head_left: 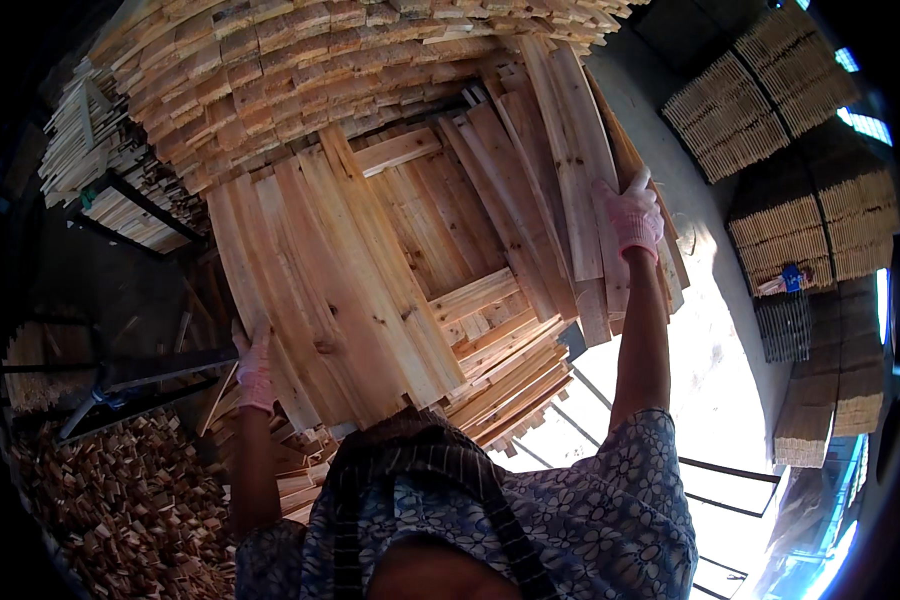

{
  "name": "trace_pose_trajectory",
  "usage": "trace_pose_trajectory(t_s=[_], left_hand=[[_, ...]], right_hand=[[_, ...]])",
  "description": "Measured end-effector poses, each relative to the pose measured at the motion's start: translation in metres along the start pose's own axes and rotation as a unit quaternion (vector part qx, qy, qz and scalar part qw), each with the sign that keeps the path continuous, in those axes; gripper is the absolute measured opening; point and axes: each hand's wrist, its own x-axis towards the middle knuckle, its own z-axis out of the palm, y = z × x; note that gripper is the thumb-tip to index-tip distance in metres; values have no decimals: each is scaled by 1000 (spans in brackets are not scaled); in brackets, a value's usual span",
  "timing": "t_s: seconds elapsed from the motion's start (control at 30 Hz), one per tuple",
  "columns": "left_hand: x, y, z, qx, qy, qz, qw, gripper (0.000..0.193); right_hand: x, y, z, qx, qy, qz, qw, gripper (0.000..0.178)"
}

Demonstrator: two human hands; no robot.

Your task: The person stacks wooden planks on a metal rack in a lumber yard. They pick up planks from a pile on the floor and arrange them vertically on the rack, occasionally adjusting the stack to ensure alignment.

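A row of wooden boards (340,290) lies side by side on top of a stack of timber in front of me. My left hand (254,372), in a pinkish work glove, rests against the left edge of these boards with its fingers stretched out. At the right side of the stack, my right hand (634,214), gloved the same way, grips a long plank (588,150) near its outer edge. More loose boards (505,190) lie slanted beside that plank. Between the two groups a gap shows lower boards (438,225) and crosspieces.
A tall pile of stacked timber (300,60) rises behind the boards. Wood offcuts (130,510) heap up at lower left, near a dark metal frame (160,370). Strapped bundles of slats (810,240) line the right side. Bright light falls on the floor (715,370) at right.
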Motion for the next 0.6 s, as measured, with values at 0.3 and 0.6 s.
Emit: trace_pose_trajectory(t_s=[0.3, 0.6], left_hand=[[12, -24, -24, -160, -67, -127, 977, 89], [-45, 59, 49, 330, 122, 273, 896, 72]], right_hand=[[-95, -14, 114, -170, 107, -208, 957, 88], [-126, -51, 123, -107, -10, -189, 976, 86]])
